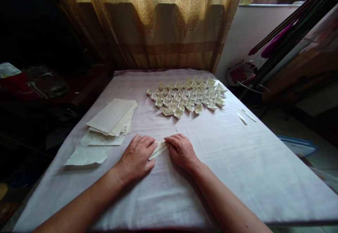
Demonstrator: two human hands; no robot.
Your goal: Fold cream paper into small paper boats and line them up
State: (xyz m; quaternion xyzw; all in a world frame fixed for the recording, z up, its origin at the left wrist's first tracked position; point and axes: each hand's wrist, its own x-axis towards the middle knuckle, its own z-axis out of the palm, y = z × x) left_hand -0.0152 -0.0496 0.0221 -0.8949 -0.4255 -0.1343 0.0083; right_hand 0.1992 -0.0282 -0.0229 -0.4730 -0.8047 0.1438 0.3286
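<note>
The folded paper [159, 149] is at the near middle of the table [245, 169], between the two hands. The left hand [138, 155] lies over its left end, with the fingers bent down on it and the thumb by the near edge, so it has hold of the paper. The right hand [183, 152] pinches the right tip with its fingertips.

Left of the left hand is a messy pile of paper sheets [112, 117]. One pale sheet [86, 155] pokes out at the near side. Far off, a bit to the right, lots of little paper boats [185, 97] sit close together in rows. I can't tell if anything is in them. Two thin white strips [245, 117] lie by the right edge.

On the far left, in the dark, is a see-through container [47, 81] next to something red [18, 85]. What is in it is too dark to tell. A yellow-brown curtain [161, 25] hangs behind the table.
</note>
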